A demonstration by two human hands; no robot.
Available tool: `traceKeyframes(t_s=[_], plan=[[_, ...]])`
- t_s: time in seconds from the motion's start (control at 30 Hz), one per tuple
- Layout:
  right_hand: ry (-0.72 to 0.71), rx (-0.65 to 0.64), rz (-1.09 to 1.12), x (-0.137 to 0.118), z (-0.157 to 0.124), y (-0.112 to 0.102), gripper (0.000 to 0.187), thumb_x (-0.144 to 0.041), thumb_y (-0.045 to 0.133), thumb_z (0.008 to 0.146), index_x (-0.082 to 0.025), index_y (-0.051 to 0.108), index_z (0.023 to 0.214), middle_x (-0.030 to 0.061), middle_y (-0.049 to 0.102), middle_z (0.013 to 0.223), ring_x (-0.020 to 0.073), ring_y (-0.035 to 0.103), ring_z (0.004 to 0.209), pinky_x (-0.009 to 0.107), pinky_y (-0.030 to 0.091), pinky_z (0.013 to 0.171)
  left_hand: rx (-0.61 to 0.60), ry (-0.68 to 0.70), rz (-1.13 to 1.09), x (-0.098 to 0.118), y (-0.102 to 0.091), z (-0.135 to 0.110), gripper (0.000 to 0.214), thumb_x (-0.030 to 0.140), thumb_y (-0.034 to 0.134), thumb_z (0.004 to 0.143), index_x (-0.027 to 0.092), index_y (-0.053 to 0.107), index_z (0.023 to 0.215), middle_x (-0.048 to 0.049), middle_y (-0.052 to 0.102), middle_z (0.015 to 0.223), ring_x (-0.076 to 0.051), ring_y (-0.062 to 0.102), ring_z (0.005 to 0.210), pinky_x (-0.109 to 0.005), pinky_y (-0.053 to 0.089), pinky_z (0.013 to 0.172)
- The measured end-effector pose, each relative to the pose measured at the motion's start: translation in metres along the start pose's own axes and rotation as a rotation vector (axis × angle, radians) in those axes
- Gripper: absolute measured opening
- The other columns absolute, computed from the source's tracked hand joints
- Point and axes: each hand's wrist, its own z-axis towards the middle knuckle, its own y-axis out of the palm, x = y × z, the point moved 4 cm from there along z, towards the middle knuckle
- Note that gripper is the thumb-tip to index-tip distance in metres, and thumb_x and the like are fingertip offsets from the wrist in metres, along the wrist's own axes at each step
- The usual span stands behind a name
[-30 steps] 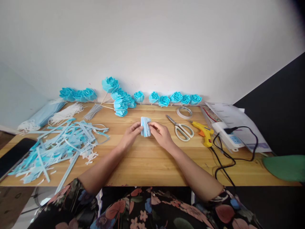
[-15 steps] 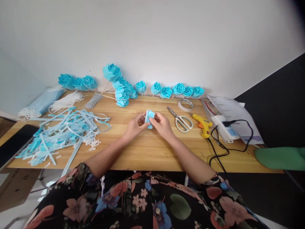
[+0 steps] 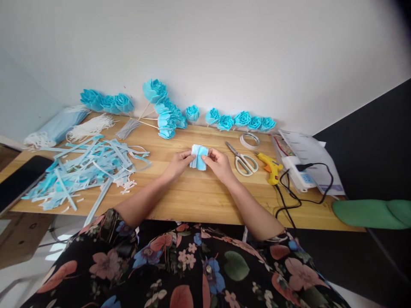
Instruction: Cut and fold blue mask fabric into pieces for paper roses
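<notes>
A small pleated piece of light blue mask fabric (image 3: pixel 198 156) is held over the middle of the wooden table (image 3: pixel 199 201). My left hand (image 3: pixel 176 166) pinches its left side and my right hand (image 3: pixel 218 164) pinches its right side, fingers closed on it. White-handled scissors (image 3: pixel 242 161) lie just right of my right hand. A yellow hot glue gun (image 3: pixel 270 166) rests further right, its black cord (image 3: pixel 290 201) trailing toward the front edge.
Blue fabric roses (image 3: pixel 239 121) line the wall, some on sticks (image 3: pixel 162 111). A heap of cut blue strips (image 3: pixel 86 169) covers the left side, with white elastic loops (image 3: pixel 88 127) behind. A tape roll (image 3: pixel 249 140), power strip (image 3: pixel 300 176), papers (image 3: pixel 306 156) and dark phone (image 3: pixel 17 182) lie around.
Both hands kept hold of the blue piece, folding it narrower and then spreading it out again. The head camera tilted, so the table shifted up in view.
</notes>
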Motion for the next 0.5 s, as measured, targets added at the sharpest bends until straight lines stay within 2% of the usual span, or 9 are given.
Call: traceKeyframes(t_s=[0.17, 0.3, 0.4, 0.5], plan=[[0.044, 0.056, 0.051, -0.002, 0.002, -0.004, 0.028, -0.044, 0.072, 0.073, -0.022, 0.054, 0.073, -0.0046, 0.055, 0.066, 0.0122, 0.051, 0.062, 0.026, 0.045, 0.061, 0.048, -0.038, -0.121, -0.005, -0.005, 0.006, 0.028, 0.039, 0.077, 0.07, 0.012, 0.074, 0.079, -0.0016, 0.069, 0.07, -0.014, 0.059, 0.066, -0.027, 0.046, 0.071], [0.031, 0.213, 0.019, -0.007, 0.005, -0.02, 0.026, -0.042, 0.068, 0.073, -0.023, 0.051, 0.071, -0.0049, 0.053, 0.063, 0.0124, 0.049, 0.059, 0.026, 0.043, 0.056, 0.067, -0.053, -0.232, -0.003, -0.007, 0.009, 0.03, 0.039, 0.077, 0.072, 0.012, 0.071, 0.085, -0.0037, 0.072, 0.075, -0.016, 0.065, 0.071, -0.029, 0.05, 0.076], [-0.045, 0.341, -0.117, -0.015, 0.004, -0.03, 0.022, -0.04, 0.064, 0.075, -0.023, 0.051, 0.073, -0.0044, 0.053, 0.064, 0.0131, 0.05, 0.058, 0.027, 0.043, 0.057, 0.132, -0.044, -0.22, -0.002, -0.011, 0.008, 0.031, 0.039, 0.074, 0.076, 0.013, 0.069, 0.092, -0.004, 0.073, 0.081, -0.017, 0.067, 0.078, -0.031, 0.051, 0.08], [-0.147, 0.409, -0.361, -0.025, -0.001, -0.029, 0.02, -0.035, 0.062, 0.077, -0.023, 0.048, 0.069, -0.004, 0.053, 0.062, 0.0133, 0.049, 0.057, 0.028, 0.042, 0.059, 0.167, 0.0, -0.122, -0.003, -0.012, 0.007, 0.029, 0.041, 0.071, 0.079, 0.014, 0.069, 0.089, -0.0025, 0.071, 0.08, -0.016, 0.064, 0.077, -0.029, 0.05, 0.076]])
